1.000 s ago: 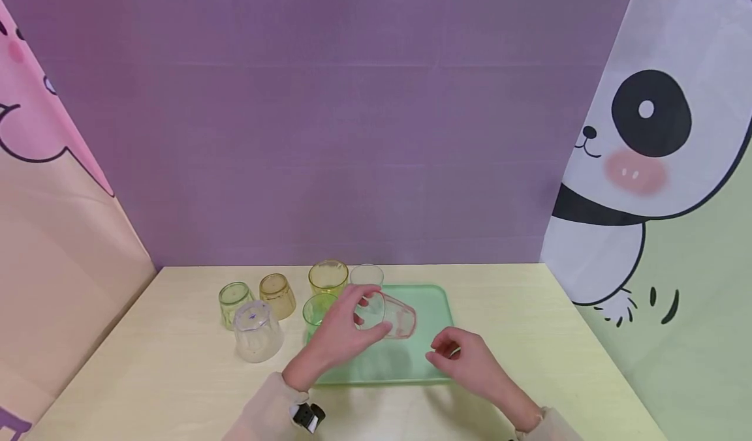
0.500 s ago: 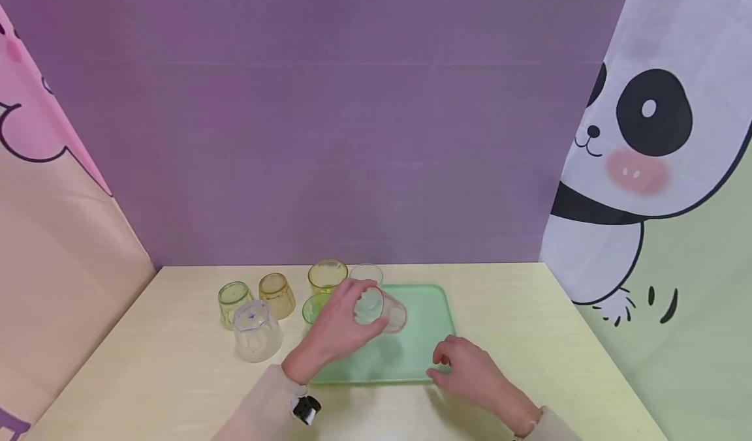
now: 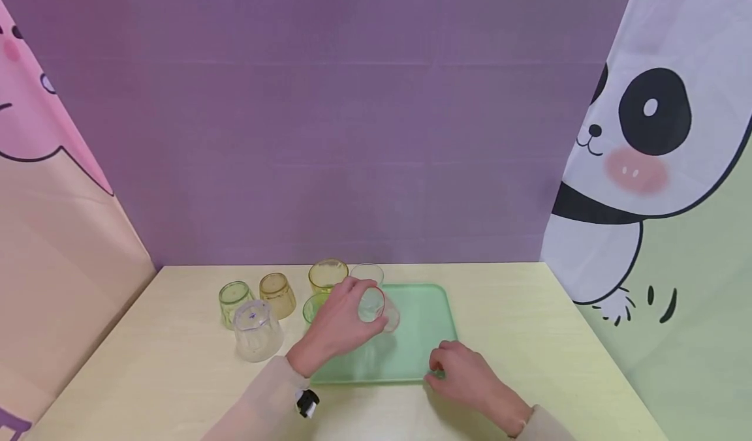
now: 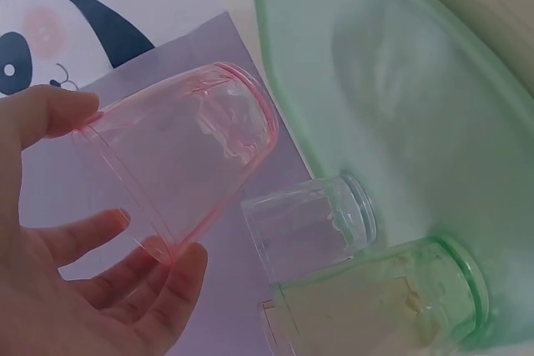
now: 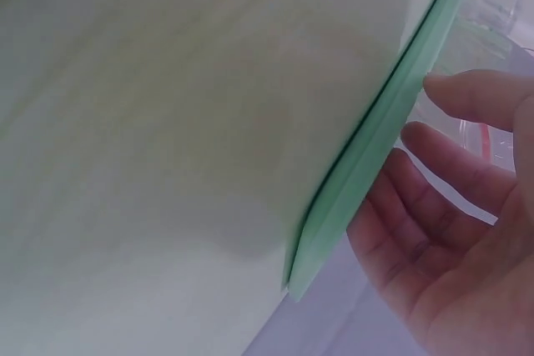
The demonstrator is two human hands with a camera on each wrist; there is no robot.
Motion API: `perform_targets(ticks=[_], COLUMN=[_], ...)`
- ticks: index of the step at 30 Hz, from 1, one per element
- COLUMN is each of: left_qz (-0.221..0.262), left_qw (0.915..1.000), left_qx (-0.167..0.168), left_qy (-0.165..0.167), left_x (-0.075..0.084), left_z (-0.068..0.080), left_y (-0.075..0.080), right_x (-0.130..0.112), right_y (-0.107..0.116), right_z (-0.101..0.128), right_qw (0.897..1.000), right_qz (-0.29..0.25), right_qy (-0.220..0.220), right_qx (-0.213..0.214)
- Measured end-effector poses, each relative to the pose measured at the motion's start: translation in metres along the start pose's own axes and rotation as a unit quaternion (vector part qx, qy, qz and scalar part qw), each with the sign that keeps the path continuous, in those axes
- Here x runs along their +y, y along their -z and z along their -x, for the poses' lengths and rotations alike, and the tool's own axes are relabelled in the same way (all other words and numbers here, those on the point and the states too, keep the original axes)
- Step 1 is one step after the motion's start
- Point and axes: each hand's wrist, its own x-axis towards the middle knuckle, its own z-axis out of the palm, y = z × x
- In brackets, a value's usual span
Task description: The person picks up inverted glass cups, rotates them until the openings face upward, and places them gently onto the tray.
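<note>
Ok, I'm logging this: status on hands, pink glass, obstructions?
Left hand grips tilted pink glass by rim, above green tray. Right hand at tray's near-right corner, no glass. Green glass close by, possibly obstructing.

We note that the pink glass (image 4: pixel 183 139) in the left hand (image 3: pixel 339 322) has swung round: its base extends less far right of its rim. In the head view, that hand sits slightly higher. We find the right hand (image 3: pixel 469 377) lower, by the near right corner of the tray (image 3: pixel 405 356).
</note>
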Motion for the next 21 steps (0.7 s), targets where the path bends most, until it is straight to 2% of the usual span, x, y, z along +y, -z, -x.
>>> perform_targets(ticks=[7,13,21], left_qz=[-0.038,-0.079,-0.119], left_qw=[0.9991,0.9966,0.9919], left_qx=[-0.018,-0.021,-0.033], left_qy=[0.003,-0.011,-0.031], left_x=[-0.0028,-0.0046,-0.0081], left_z=[-0.002,-0.0045,-0.0083], left_y=[-0.0027,-0.0051,-0.0094], right_x=[0.0009,-0.0014,-0.0028], right_y=[-0.0047,-0.0035,-0.002], right_z=[0.001,0.0014,0.0009], right_qw=[1.0,0.998,0.998], right_qz=[0.026,0.052,0.064], right_qy=[-0.001,0.003,0.01], right_qx=[0.01,0.025,0.018])
